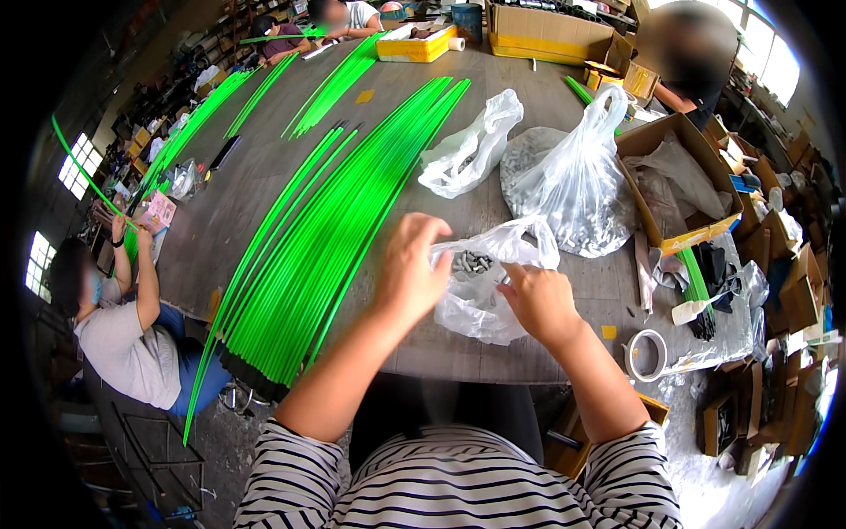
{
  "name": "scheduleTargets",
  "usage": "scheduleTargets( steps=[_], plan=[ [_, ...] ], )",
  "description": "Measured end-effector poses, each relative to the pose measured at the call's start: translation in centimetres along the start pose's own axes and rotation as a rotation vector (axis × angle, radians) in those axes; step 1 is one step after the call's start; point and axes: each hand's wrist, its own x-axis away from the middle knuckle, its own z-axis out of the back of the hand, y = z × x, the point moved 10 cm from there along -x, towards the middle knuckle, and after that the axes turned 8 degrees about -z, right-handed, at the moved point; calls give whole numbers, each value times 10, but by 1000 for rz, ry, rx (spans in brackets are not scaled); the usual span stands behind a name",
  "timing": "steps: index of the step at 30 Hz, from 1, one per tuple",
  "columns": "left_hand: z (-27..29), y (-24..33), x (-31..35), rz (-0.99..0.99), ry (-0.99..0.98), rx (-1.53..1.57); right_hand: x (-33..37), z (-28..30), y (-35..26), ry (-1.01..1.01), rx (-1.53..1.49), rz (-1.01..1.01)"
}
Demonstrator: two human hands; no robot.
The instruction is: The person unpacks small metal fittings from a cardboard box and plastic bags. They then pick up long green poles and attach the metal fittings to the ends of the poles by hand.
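Right in front of me on the table lies a clear plastic bag, its mouth spread apart. Small grey pieces show inside, too small to name. At the left of the mouth, my left hand has curled fingers and grips the thin film. My right hand pinches the opposite edge, its fingertips partly hidden by the plastic. Left of my hands, a fanned bundle of bright green rods with dark near ends lies lengthwise. Beyond the bag sit a crumpled plastic bag and a fuller bag of small pale pieces.
To the right stand an open cardboard box lined with plastic and a roll of tape. A yellow-and-white box is at the far side. More green rods lie farther off. Other people sit around the table, one at left.
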Motion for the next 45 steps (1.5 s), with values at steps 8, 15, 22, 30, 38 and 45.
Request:
scheduleTargets(
  steps=[8,15,22,30,38,45],
  plan=[
    [-60,33,57,-191,-329,-76,-12,67,-3,554,102,-61],
    [-31,31,64,-267,-228,-46,-33,50,4,410,-307,-15],
    [-14,26,73,-175,-28,84,-17,84,-58,385,-342,246],
    [-29,15,80,-133,-136,-91,-29,68,-29,276,-132,-62],
    [-56,-6,85,99,-335,172,15,40,-91,35,-390,271],
    [-45,-33,85,241,-681,12,-8,-19,-23,131,-187,116]
  ],
)
